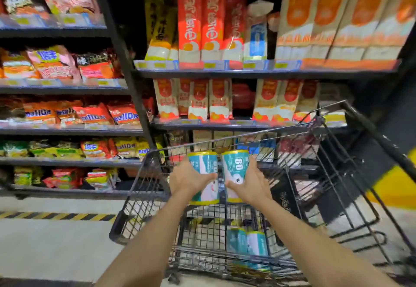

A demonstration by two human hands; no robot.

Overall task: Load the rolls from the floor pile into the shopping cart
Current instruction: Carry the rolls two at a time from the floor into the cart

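Fingers wrapped tight: left hand [191,179] grips one roll [203,167], right hand [251,183] another roll [235,165], both upright, side by side above the cart [144,185]. Straight below, two loaded rolls [247,244] lie by its near edge.

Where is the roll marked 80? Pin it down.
Head view, centre: the right hand grips the roll marked 80 upright over the shopping cart, beside the other roll, which the left hand grips.
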